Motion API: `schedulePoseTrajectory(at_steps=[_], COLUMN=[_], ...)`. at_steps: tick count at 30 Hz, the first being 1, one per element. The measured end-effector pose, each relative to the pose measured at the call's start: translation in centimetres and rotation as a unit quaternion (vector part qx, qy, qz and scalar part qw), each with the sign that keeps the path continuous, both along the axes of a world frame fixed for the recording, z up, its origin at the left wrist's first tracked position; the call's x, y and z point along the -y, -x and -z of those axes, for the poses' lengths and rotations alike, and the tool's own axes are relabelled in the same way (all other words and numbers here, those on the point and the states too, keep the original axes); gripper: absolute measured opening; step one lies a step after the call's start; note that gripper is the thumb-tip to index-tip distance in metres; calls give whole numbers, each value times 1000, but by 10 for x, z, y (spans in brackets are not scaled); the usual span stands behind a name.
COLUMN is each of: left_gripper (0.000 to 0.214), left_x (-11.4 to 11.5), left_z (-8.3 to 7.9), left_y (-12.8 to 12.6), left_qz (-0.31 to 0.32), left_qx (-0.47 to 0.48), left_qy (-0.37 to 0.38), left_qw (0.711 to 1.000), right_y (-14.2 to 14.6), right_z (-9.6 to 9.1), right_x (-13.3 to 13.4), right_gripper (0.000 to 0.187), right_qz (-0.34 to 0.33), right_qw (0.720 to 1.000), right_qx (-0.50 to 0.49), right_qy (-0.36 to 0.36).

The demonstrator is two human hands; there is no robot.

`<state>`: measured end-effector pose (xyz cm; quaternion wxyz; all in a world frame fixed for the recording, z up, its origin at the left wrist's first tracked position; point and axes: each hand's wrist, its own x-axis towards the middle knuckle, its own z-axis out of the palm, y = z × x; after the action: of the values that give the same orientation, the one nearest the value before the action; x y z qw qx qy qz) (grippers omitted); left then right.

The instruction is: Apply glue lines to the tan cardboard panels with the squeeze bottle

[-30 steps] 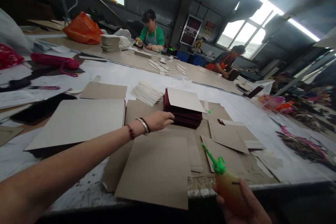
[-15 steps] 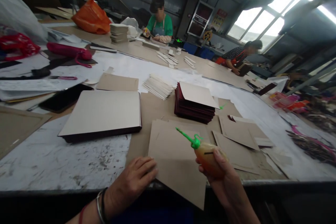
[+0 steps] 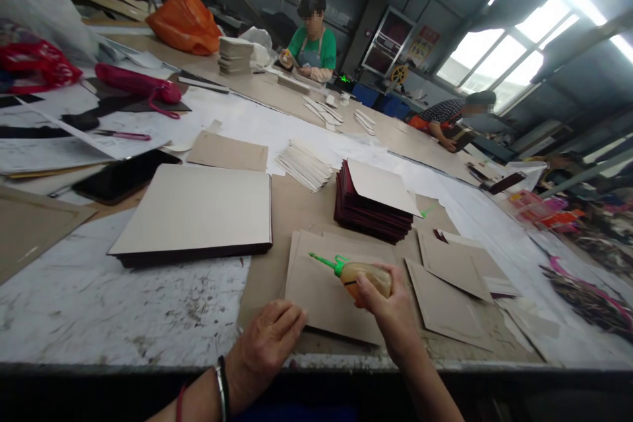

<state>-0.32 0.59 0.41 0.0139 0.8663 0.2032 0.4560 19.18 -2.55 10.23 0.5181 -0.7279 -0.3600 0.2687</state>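
Note:
My right hand (image 3: 386, 303) is wrapped round a squeeze glue bottle (image 3: 363, 280) with amber contents and a green nozzle. The bottle is tilted, and its tip points left above a cardboard sheet (image 3: 331, 313). At that sheet's lower left corner, my left hand (image 3: 274, 336) has its fingers bent and pressed together on the edge; the thumb is mostly hidden. More grey-brown sheets lie under this one. Just beyond is a stack of dark red boards (image 3: 370, 211) with a pale sheet on top. A wider stack with a pale top (image 3: 198, 211) sits to the left.
Loose cardboard pieces (image 3: 445, 303) lie to the right. Behind are pale strips (image 3: 304, 165) and a cardboard piece (image 3: 230, 150). A phone (image 3: 123, 178) and a pink pouch (image 3: 138, 84) are at left. Across the table, a person in green (image 3: 314, 46) works; another person (image 3: 455, 115) bends at right.
The glue bottle in my right hand has moved left over the sheet. The sheet, which overhung the table's front edge, now lies farther back on the table. My left hand stays at its corner.

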Motion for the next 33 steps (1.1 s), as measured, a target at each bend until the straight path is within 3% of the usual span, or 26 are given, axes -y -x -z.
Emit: schedulePoseTrajectory(at_steps=[9,17,26,33], left_gripper=[29,27,27,26], left_x=[-2,0,2,1], left_z=[-18,-13,10,0], left_y=[5,7,4,6], left_qz=[-4,-11,-8,-10], left_qx=[-3,-2,50,41], left_qy=[20,28,71,61], left_qw=[1000,1000,996,997], right_y=[-9,-6,-5,-2], right_z=[10,6,2,-7], right_x=[-29,-36,-38,-23], right_gripper=[48,41,40,37], right_qz=[-28,-57,-55,-89], right_qw=[996,985,967,963], right_qx=[86,162,249,251], right_qy=[2,7,24,49])
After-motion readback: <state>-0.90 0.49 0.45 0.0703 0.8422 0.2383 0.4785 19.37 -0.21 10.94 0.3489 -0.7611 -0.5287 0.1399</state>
